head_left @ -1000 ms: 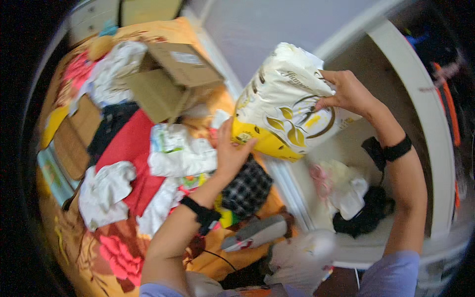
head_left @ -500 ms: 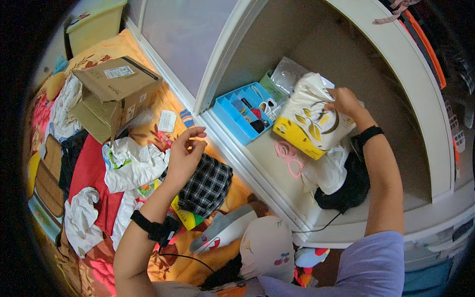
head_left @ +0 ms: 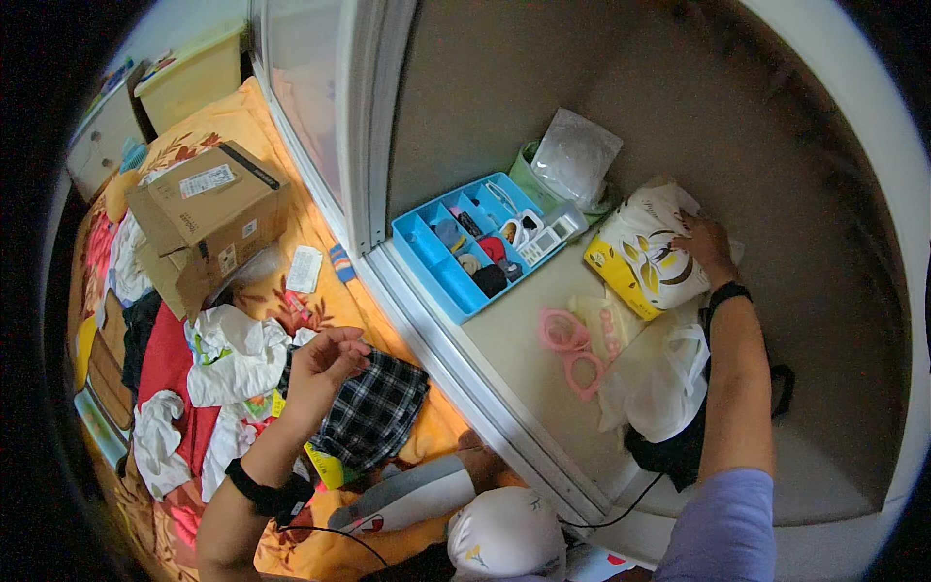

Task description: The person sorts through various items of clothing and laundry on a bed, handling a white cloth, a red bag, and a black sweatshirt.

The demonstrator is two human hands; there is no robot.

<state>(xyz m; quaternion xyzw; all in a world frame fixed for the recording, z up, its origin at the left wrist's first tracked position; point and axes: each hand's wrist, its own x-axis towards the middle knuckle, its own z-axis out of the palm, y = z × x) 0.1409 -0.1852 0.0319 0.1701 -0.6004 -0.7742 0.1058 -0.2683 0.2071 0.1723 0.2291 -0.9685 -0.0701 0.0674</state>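
Observation:
Inside the cabinet, my right hand (head_left: 708,252) grips the far right end of a white and yellow tissue pack (head_left: 635,257). My left hand (head_left: 325,373) hovers above a black and white plaid cloth (head_left: 378,412) on the bed, its fingers loosely bent and holding nothing. Left of the pack sits a blue divided tray (head_left: 427,260) of small items, among them a white remote (head_left: 553,240). Behind it, a clear plastic packet (head_left: 577,155) leans on a green bag (head_left: 529,179). Pink toy-like round frames (head_left: 564,330) and a white plastic bag (head_left: 664,383) lie nearer me.
A metal door track (head_left: 465,364) divides cabinet from bed. On the orange bedding (head_left: 254,121) lie an open cardboard box (head_left: 218,199), white clothes (head_left: 242,354) and a grey shark plush (head_left: 417,500). Black fabric (head_left: 664,456) lies beneath the white bag.
My right hand and the tissue pack have moved right and deeper into the cabinet, away from the blue tray. The view has shifted, and my left hand appears lower and farther left.

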